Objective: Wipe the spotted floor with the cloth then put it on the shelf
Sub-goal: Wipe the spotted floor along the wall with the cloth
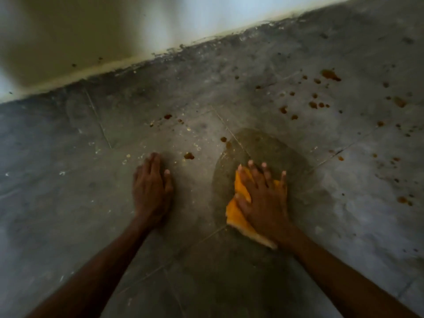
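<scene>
A: Floor (298, 226) is seen grey, darkened in a damp patch (259, 148); brown spots (330, 75) are scattered beyond it.

B: And the cloth (238, 216)?

A: Pressed flat on the patch under the spread right hand (263, 198), long axis toward the wall (91, 37). The left hand (151, 189) is laid open, left of the patch.

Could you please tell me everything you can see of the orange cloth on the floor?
The cloth is orange-yellow, soft and bunched rather than spread flat, with a paler edge toward the camera. It lies on the grey floor inside a darker, damp-looking patch. The right hand presses flat on it, fingers spread, covering much of it. The left hand rests on the floor apart from it.
</scene>
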A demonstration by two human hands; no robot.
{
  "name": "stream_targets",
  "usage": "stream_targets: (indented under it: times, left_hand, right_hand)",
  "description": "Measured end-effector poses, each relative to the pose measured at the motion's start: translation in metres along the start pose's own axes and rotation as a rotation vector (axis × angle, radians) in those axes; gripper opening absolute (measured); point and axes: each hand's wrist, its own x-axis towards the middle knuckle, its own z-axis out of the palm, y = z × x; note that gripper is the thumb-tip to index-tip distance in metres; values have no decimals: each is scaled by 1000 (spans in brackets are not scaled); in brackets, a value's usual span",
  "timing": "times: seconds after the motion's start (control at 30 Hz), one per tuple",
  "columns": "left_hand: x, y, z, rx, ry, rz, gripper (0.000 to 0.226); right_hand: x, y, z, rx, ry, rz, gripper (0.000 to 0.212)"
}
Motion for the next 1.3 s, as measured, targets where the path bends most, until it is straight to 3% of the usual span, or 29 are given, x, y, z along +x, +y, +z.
stream_targets:
  times: [0.17, 0.3, 0.4, 0.53, 0.67, 0.73, 0.83, 0.9, 0.97, 1.07, 1.13, 1.23, 1.3]
  left_hand:
    - [18, -38, -2, 160, -41, 50, 67]
    - [23, -35, -3, 170, -64, 36, 68]
    - [24, -36, -9, 180, -87, 35, 66]
    - [25, -38, -5, 130, -82, 47, 66]
    - [31, -47, 3, 149, -52, 61, 62]
    - [32, -51, 3, 164, -49, 74, 59]
    - [30, -47, 2, 157, -49, 61, 59]
    - [29, -43, 2, 148, -61, 40, 62]
    - [30, -40, 1, 148, -43, 8, 65]
    - [25, -44, 0, 143, -26, -20, 66]
    - [25, -46, 2, 139, -10, -26, 66]
    - [30, -47, 6, 123, 17, -74, 64]
    - [33, -46, 5, 122, 21, -90, 62]
  right_hand:
    - [120, -38, -5, 71, 41, 316, 78]
    - [19, -67, -8, 83, -30, -1, 77]
    - [-19, -73, -6, 101, -77, -72, 79]
    - [116, -91, -4, 91, 49, 145, 81]
    - [227, -134, -7, 100, 68, 229, 84]
    - [205, -148, -8, 98, 78, 129, 80]
    - [113, -135, -6, 85, 43, -178, 78]
    - [85, -112, -6, 85, 14, -226, 79]
    - [117, -102, -2, 59, 40, -103, 79]
    - [213, -130, -8, 155, 66, 228, 83]
    - [254, -163, -12, 168, 66, 281, 86]
    - [229, -194, -2, 84, 107, -152, 79]
    - [189, -177, 4, 55, 101, -390, 74]
